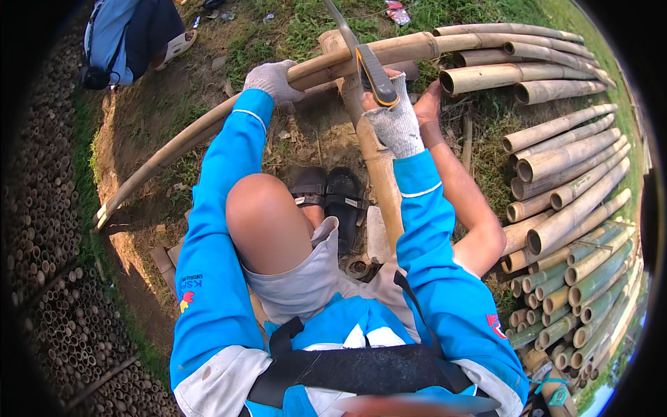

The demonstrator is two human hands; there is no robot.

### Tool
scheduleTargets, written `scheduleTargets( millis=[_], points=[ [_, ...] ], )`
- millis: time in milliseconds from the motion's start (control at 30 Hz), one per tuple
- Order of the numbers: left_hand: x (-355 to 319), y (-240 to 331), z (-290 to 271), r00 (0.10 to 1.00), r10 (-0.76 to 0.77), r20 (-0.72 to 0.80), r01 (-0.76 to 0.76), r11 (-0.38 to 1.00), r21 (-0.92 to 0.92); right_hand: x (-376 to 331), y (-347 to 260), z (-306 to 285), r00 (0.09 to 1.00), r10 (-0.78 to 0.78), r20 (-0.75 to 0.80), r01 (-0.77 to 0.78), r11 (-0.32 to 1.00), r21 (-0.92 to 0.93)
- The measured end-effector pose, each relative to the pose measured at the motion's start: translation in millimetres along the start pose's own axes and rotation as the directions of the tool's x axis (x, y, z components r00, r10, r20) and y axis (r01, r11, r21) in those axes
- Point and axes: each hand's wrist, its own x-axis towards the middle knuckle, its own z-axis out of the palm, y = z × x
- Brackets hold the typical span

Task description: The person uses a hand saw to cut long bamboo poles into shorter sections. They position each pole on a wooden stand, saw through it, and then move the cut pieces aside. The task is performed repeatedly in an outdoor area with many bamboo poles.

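Over the long bamboo pole (229,111), your left hand (272,78) is gripping it, arm outstretched. Your right hand (396,118) is clenching the saw handle (377,75).

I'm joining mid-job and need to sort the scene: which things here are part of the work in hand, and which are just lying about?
In use:
- left hand, gloved, gripping the long bamboo pole
- right hand, gloved, holding the saw at that pole
- upright bamboo post beneath the pole

Lying about:
- stacked bamboo poles at right
- bamboo ends at left
- red wrapper on grass
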Motion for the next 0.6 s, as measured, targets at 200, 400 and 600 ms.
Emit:
scheduleTargets(
  millis=[200,400,600],
  points=[
    [10.1,-7.2,-2.2,0.996,0.023,0.081,-0.025,0.999,0.024,-146.3,-50.9,-29.3,0.997,0.068,-0.035,-0.075,0.968,-0.239],
    [3.2,-5.5,7.8,0.998,0.017,0.063,-0.016,1.0,-0.009,-114.4,-62.0,-25.6,0.989,0.145,-0.028,-0.148,0.971,-0.19],
    [-49.3,8.5,32.7,0.915,0.271,-0.299,-0.239,0.961,0.139,-61.3,-22.3,-6.9,0.978,0.209,-0.01,-0.208,0.971,-0.12]
  ],
)
